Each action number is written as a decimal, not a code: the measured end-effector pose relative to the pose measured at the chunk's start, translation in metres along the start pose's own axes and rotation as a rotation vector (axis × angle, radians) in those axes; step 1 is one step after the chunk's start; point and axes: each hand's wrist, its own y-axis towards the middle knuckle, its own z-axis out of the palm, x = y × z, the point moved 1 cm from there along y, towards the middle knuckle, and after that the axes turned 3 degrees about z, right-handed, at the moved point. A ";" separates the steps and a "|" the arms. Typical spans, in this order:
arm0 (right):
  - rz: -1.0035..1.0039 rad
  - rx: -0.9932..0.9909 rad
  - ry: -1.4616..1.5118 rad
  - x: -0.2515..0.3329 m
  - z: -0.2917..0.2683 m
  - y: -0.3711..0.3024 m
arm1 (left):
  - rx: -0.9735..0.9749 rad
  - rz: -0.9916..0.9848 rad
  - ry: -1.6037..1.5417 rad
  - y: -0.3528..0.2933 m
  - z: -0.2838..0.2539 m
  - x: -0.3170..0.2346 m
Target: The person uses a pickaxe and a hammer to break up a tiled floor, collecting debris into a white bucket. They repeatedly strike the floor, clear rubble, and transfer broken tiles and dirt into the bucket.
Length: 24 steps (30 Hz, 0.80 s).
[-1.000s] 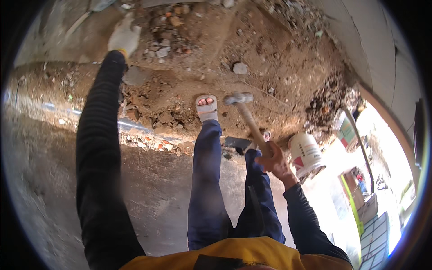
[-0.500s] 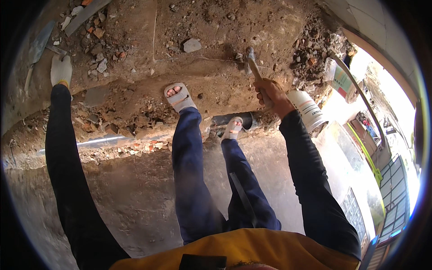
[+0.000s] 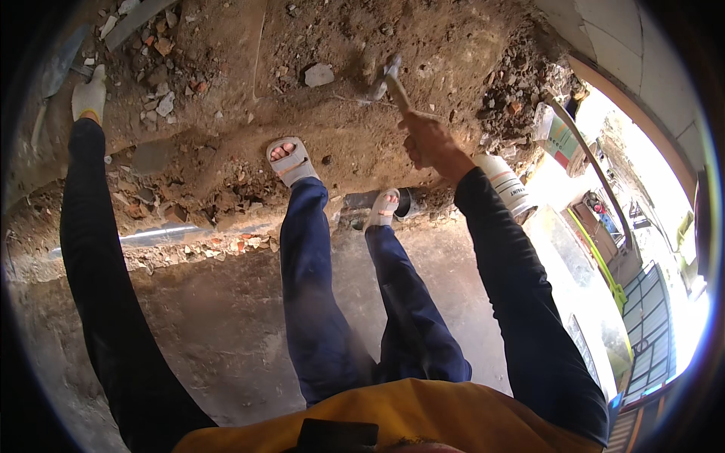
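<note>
My right hand (image 3: 432, 143) is bare and closed around the wooden handle of a hammer (image 3: 396, 89). The hammer's metal head is low over the brown dirt, at the far middle; I cannot tell if it touches. At the far left, my left hand (image 3: 89, 98) wears a white work glove with a yellowish cuff. Its fingers stretch away from me beside a trowel (image 3: 64, 62) with a broad grey blade. The trowel's handle points back toward me, left of the glove. A pale stone chunk (image 3: 319, 75) lies left of the hammer head.
A grey strip (image 3: 136, 23) lies by broken rubble (image 3: 155, 94) at far left. A pipe (image 3: 162, 235) runs along the trench before me, with a dark pipe end (image 3: 404, 202) by my right foot. A white bucket (image 3: 504, 181) stands right; a curved pole (image 3: 596, 158) leans beyond.
My right hand and the hammer have moved left and farther away. The gloved left hand shows slightly farther up in view, its fingers more stretched. The whole view has shifted a little.
</note>
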 end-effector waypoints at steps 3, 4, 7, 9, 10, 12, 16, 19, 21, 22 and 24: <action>-0.176 -0.098 0.118 0.008 -0.007 -0.012 | 0.104 0.005 -0.123 0.021 0.008 0.013; -0.161 -0.083 0.103 0.007 -0.006 -0.012 | 0.177 -0.011 -0.190 0.024 0.008 0.014; -0.198 -0.060 0.029 -0.003 0.001 0.000 | 0.383 -0.043 -0.261 0.015 0.001 0.014; -0.016 0.058 -0.001 -0.015 0.009 0.012 | 0.398 -0.075 -0.258 -0.009 -0.013 0.017; 0.099 0.101 -0.031 -0.020 0.012 0.018 | 0.340 -0.091 -0.260 -0.028 -0.023 0.023; 0.021 0.138 -0.037 -0.024 0.015 0.026 | 0.221 0.025 -0.194 -0.067 -0.043 0.035; -0.020 0.169 0.037 -0.026 0.017 0.034 | -0.061 0.351 -0.131 -0.145 -0.086 0.053; -0.053 0.200 0.125 -0.030 0.023 0.043 | -0.025 0.252 -0.502 -0.206 -0.123 0.046; -0.073 0.209 0.184 -0.038 0.031 0.056 | 0.053 0.170 -0.702 -0.254 -0.148 0.027; -0.101 0.231 0.228 -0.044 0.036 0.064 | 0.038 0.191 -0.717 -0.280 -0.161 0.016; -0.395 0.180 0.167 -0.057 0.046 0.078 | 0.066 0.179 -0.739 -0.341 -0.181 -0.006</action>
